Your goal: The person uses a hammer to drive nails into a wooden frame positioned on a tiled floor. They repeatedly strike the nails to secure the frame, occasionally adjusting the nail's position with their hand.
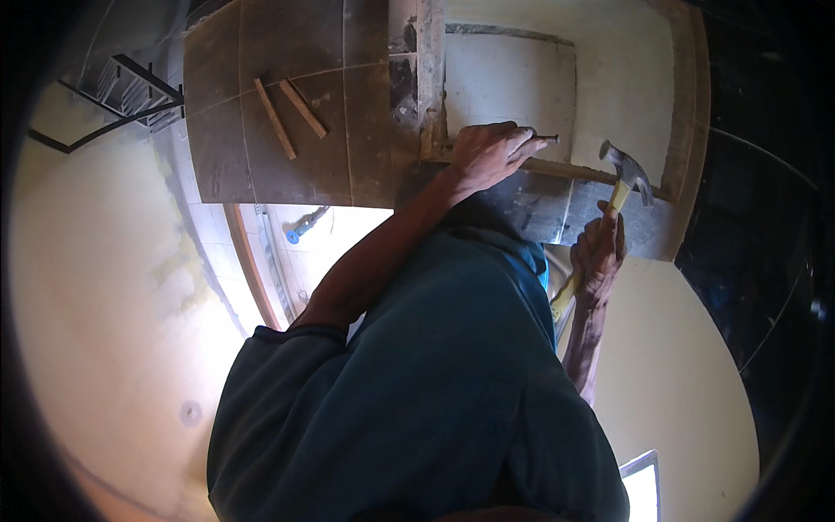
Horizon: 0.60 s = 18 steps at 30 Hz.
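Note:
My left hand is closed around a dark metal chisel. Only its flared end pokes out to the right of my fingers; the rest is hidden. That fist is over the near left corner of a rectangular opening framed in wood. In my right hand is a claw hammer, gripped by its yellow handle. Its steel head is raised to the right of the chisel, apart from it, near the frame's front edge.
Two narrow wooden strips lie on the dark tiled counter at the left. Below the counter, a blue-ended tool or fitting is near a wooden post. Black tiles cover the right side. A dark metal railing is at far left.

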Motion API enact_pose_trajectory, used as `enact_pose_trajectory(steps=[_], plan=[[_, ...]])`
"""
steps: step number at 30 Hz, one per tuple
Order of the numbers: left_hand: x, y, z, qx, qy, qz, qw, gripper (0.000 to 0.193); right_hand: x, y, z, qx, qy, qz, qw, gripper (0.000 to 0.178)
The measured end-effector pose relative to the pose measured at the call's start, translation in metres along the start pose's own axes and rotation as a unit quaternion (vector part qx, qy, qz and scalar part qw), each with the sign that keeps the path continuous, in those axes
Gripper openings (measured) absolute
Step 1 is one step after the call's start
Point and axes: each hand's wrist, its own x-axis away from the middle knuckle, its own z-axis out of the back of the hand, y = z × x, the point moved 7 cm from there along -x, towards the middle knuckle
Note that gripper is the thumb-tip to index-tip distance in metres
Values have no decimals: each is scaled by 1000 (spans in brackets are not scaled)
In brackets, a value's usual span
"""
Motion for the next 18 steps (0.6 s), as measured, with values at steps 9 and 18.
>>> enact_pose_trajectory(steps=[9,18], plan=[[8,-6,-9,-25,-31,-4,999,27,-7,-7,-15,108,-62,20,992,49],[5,-2,-8,-46,-22,-12,999,26,-16,1,-11,124,-78,5,989,46]])
